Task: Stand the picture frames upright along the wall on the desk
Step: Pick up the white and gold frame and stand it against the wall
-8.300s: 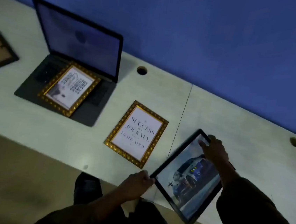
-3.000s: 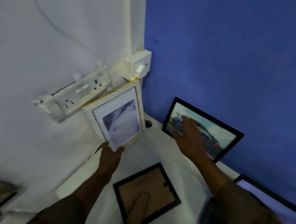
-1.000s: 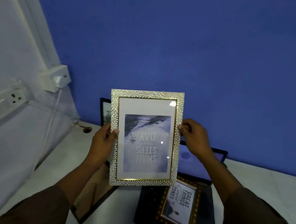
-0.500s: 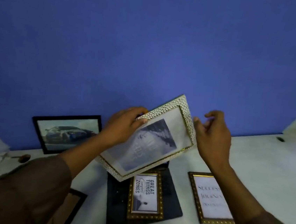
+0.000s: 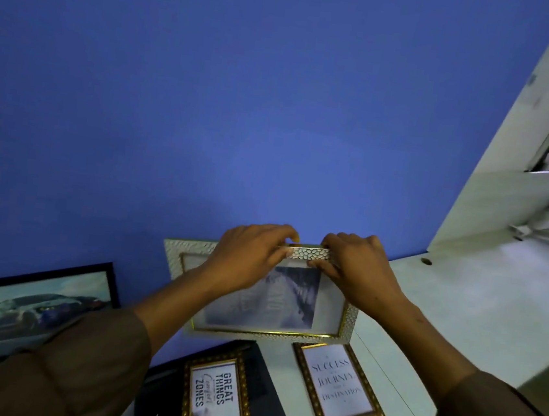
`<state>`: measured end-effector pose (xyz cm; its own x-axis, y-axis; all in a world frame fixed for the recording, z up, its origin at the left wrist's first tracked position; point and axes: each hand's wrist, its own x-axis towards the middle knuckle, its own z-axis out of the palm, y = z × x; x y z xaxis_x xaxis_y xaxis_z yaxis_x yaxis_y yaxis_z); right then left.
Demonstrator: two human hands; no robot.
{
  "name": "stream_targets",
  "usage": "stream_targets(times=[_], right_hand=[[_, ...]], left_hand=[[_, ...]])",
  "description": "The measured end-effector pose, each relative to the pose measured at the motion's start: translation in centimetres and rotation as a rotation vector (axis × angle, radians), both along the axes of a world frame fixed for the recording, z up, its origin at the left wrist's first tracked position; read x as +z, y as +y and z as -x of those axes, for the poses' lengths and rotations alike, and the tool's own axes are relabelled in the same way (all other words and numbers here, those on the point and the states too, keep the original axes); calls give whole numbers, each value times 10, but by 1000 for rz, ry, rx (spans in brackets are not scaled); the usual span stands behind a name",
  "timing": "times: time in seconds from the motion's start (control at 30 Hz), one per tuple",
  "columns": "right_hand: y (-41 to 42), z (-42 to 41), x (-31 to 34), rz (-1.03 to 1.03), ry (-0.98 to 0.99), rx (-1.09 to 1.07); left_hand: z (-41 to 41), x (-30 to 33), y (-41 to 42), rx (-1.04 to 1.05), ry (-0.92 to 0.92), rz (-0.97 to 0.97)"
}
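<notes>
Both hands meet at the top edge of the white pebbled frame (image 5: 287, 331). The left hand (image 5: 247, 256) pinches that edge from the left, fingers curled over it; the right hand (image 5: 354, 270) grips it just beside, thumb on the front face and fingers over the top. Between them a short stretch of the scaly, cobbled white moulding shows, edged with a thin gold inner line. The frame stands in landscape against the blue wall (image 5: 243, 103), its lower edge at the back of the pale desk (image 5: 458, 315); whether it rests fully on the desk cannot be told. Its glass covers a greyish print on a white mat.

To the left, a plain black frame (image 5: 32, 307) with a car picture leans upright against the same wall. Below the hands, a gold beaded frame reading "GREAT THINGS" (image 5: 216, 398) lies flat on a dark closed laptop (image 5: 265, 410). Beside it to the right, a second gold frame reading "SUCCESS" (image 5: 337, 387) lies flat on the desk. Brown sleeves (image 5: 80, 367) cover both forearms.
</notes>
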<state>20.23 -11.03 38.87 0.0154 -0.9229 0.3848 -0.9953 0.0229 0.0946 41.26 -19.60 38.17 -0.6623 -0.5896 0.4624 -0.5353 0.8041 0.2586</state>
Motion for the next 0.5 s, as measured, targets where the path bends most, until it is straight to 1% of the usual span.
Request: stream_targets(times=[0.07, 0.13, 0.23, 0.3, 0.33, 0.4, 0.5], right_hand=[[2, 18, -3, 65, -94, -64], [1, 43, -9, 125, -202, -132], [-7, 77, -18, 193, -370, -213], [-17, 100, -24, 202, -490, -266], [-23, 111, -29, 203, -541, -289], [-34, 134, -35, 213, -660, -311], [-55, 171, -46, 244, -867, -272]], left_hand=[[10, 2, -1, -28, 234, -40], [22, 0, -3, -34, 374, -21], [37, -6, -1, -1, 444, 28], [52, -18, -4, 29, 440, 8], [59, -26, -8, 55, 433, -31], [76, -41, -20, 155, 422, -176], [107, -59, -42, 352, 439, -562]])
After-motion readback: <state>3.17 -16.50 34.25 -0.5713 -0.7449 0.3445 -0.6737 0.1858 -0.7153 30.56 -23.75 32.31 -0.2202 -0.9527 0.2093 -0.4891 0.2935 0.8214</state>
